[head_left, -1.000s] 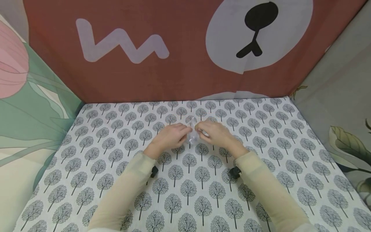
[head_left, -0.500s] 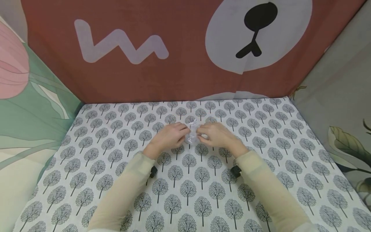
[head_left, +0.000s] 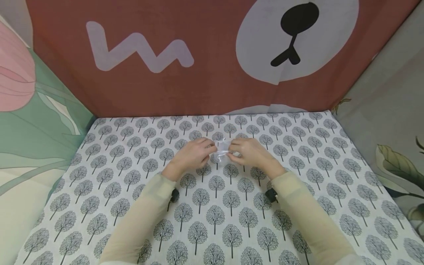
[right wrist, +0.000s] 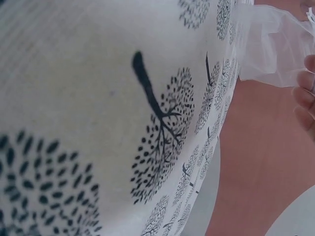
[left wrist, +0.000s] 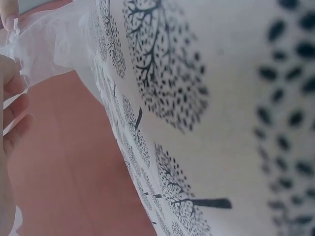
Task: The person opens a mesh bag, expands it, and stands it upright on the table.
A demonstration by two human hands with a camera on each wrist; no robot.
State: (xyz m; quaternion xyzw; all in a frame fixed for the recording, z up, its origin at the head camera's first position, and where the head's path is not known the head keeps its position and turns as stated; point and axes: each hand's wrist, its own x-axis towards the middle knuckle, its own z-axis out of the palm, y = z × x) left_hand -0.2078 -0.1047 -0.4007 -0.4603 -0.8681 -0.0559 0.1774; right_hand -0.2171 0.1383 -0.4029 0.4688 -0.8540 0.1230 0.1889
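A clear plastic bag [head_left: 219, 159] is held between my two hands over the middle of the table. At its left side my left hand [head_left: 192, 154] pinches the upper edge with curled fingers. From the other side my right hand [head_left: 250, 151] pinches the same edge. The left wrist view shows the thin see-through bag [left wrist: 56, 42] hanging below the fingers, its lower part near the cloth. In the right wrist view the bag [right wrist: 273, 49] looks wrinkled, and its gathered whitish edge is at the fingertips. I see nothing inside it.
A white cloth [head_left: 215, 215] printed with dark trees covers the table. Behind it stands a reddish-brown fabric backdrop [head_left: 165, 92] with a cartoon face. Patterned fabric walls [head_left: 384, 110] rise at both sides. Each wrist bears a small black device [head_left: 271, 195].
The bag's upper edge, crumpled and upright earlier, is now stretched sideways between the hands. Both hands have moved only slightly, the right one shifting its fingers along the edge.
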